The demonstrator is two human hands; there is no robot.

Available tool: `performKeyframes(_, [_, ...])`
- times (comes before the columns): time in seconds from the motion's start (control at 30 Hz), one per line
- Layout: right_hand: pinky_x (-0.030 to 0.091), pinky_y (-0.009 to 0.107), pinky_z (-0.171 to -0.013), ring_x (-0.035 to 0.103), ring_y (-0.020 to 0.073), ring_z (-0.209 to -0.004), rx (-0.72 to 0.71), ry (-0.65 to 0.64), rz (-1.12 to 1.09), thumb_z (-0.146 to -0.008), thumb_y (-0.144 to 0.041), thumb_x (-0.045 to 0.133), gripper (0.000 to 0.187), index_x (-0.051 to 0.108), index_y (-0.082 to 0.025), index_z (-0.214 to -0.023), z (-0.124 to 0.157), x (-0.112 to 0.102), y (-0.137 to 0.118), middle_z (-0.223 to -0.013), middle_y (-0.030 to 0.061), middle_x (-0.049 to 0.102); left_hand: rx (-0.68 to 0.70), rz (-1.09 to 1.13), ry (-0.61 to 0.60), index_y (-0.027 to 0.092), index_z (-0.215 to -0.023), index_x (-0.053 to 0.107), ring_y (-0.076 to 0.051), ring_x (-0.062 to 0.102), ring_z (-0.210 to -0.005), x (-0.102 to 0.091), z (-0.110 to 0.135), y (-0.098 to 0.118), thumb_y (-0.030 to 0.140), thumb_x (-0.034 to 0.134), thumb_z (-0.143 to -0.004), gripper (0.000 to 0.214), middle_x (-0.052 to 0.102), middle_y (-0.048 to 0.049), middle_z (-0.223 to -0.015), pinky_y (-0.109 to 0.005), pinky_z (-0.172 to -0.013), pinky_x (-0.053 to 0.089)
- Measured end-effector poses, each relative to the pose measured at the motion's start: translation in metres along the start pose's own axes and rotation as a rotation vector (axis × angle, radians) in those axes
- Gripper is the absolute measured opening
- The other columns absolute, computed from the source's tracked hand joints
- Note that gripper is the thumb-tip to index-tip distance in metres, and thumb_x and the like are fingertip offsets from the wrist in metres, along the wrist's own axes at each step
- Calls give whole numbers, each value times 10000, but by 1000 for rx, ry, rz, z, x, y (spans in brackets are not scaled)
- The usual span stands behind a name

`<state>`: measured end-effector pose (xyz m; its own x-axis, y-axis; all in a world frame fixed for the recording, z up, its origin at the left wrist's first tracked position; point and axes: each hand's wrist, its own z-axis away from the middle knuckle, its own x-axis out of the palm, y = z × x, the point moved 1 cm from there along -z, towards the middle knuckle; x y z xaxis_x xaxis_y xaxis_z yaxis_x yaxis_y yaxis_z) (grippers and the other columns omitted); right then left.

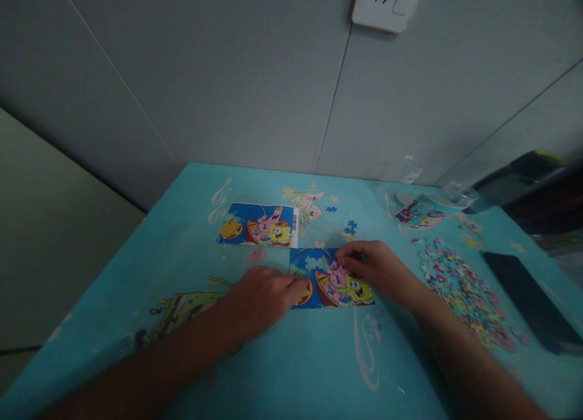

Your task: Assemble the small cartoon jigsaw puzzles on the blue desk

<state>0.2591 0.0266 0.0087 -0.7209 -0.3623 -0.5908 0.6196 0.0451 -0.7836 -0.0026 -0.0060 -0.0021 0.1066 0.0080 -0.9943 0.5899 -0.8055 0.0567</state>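
Note:
A partly assembled jigsaw puzzle [336, 286] lies on the table, showing yellow and pink cartoon characters in a boat on blue. A gap in its upper left lets the light blue tabletop show through. My left hand [268, 292] has its fingers closed together, the tips pressing on the puzzle's left side. At the upper right part, my right hand [371, 265] is closed in a pinch over a jigsaw piece, mostly hidden by the fingers. Just behind lies a reference picture card [259, 224] with the same scene. Several loose blue pieces [350, 227] rest beyond the puzzle.
A heap of mixed jigsaw pieces [464, 292] spreads to the right, beside a dark phone-like slab [531, 298]. Behind it lies a clear plastic container [428, 210] with a colourful label. A dark bottle-like object [514, 177] is at the back right. The wall carries a socket [385, 4].

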Motion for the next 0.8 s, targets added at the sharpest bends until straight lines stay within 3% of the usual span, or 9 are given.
performKeyframes(0.37, [445,240,-601,603,132,-667,-51,65,109,-919,-300,605,179,763,-215,-922,1,5,0,-793,-1,727,4,33,-34,202,-1175,614,-207,691,-676,1,1,-1,154,604,-944,236,701,16,-793,-320,-592,479])
performKeyframes(0.8, [444,243,-587,583,127,-647,-52,62,26,-958,-362,573,214,709,-203,-912,5,0,-9,-784,1,697,10,35,-29,189,-1169,635,-215,691,-685,-2,1,0,145,621,-932,242,715,0,-812,-325,-614,489])
